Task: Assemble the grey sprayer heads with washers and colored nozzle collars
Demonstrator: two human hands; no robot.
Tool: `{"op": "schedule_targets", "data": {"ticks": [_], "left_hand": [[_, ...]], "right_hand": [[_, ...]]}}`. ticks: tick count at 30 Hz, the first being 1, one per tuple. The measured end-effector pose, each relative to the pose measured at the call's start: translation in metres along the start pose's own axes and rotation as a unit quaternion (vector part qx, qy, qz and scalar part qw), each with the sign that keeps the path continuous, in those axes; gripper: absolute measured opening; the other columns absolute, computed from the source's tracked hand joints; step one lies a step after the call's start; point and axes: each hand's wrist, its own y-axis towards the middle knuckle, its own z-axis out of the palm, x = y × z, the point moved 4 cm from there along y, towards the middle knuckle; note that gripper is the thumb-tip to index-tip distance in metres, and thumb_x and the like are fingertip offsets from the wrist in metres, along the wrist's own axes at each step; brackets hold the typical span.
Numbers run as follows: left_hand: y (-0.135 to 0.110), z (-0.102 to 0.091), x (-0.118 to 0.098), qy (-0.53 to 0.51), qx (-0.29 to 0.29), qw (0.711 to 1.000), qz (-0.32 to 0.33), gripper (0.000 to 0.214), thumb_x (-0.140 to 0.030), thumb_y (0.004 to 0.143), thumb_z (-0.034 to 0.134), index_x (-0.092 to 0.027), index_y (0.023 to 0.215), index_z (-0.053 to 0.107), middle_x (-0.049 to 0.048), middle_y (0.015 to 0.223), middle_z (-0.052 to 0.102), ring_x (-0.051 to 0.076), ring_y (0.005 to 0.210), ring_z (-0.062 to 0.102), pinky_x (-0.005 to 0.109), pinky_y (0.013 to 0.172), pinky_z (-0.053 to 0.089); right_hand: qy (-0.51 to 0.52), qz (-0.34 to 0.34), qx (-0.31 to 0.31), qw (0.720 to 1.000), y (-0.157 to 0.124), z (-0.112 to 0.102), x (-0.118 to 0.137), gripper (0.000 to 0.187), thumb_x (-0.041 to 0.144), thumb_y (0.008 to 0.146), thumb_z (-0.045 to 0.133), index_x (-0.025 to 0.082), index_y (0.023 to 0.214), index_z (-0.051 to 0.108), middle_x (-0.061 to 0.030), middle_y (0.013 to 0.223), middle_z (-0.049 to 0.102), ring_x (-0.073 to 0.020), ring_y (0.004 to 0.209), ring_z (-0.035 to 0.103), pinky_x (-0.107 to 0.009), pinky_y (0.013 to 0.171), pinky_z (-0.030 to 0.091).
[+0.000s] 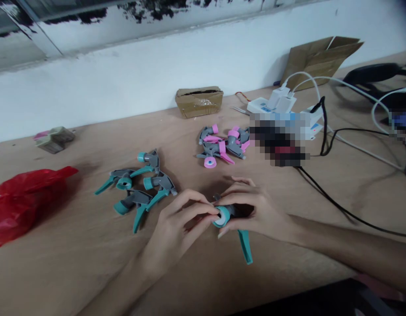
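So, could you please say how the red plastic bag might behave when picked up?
The red bag is likely floppy, given its crumpled folds. Its sheen suggests slippery plastic. It would probably sag rather than roll, being slumped on the table.

Grey sprayer head (234, 212) between fingers (203, 208), teal collar (226, 217) leftward, lever (245, 246) downward

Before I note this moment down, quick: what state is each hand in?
Left hand: closed to a pinch at a teal cap; whether it grips anything cannot be told.
Right hand: closed, holding the spray head with that cap.
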Motion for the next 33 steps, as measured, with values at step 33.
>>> {"op": "schedule_targets", "data": {"ticks": [33], "left_hand": [[-0.009,0.012,-0.007,0.033,-0.135,0.987,-0.085,0.010,-0.014,0.077,0.062,-0.023,0.082,0.065,0.0018,0.091,0.055,0.014,0.078,0.059,0.029,0.068,0.050]], "right_hand": [[-0.078,-0.029,-0.045,0.996,0.001,-0.002,0.006,0.031,0.043,0.075,0.066,0.025,0.099,0.067,-0.0036,0.091,0.065,-0.0193,0.089,0.060,-0.045,0.094,0.038]]}}
